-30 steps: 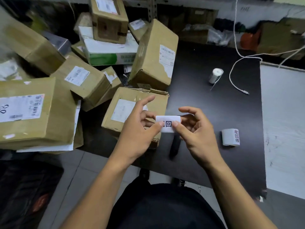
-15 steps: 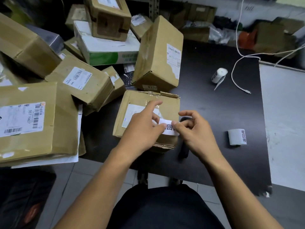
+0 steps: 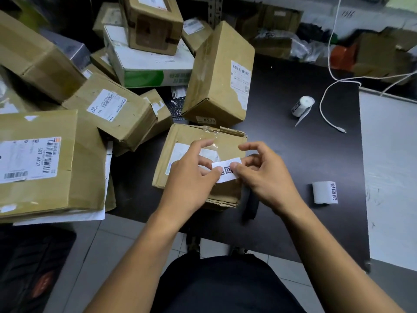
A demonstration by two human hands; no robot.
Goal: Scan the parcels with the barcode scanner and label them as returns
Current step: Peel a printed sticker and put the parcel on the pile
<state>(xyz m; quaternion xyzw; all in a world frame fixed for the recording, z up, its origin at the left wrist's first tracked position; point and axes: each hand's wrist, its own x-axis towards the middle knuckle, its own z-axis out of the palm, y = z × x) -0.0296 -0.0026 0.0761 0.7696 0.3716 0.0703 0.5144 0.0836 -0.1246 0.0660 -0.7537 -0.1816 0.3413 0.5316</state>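
A dark tabletop (image 3: 293, 154) carried heaped boxes (image 3: 117, 114) at left, with bare room at right around two label rolls (image 3: 325, 192) and a white cable (image 3: 329, 105). Near its front edge lay a flat parcel (image 3: 187, 141), tape torn. Above it, the left hand (image 3: 191, 177) and right hand (image 3: 266, 175) each pinched one white printed label (image 3: 226, 170).

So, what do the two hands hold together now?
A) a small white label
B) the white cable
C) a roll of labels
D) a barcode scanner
A: the left hand and right hand both pinch the small white label above the cardboard parcel.
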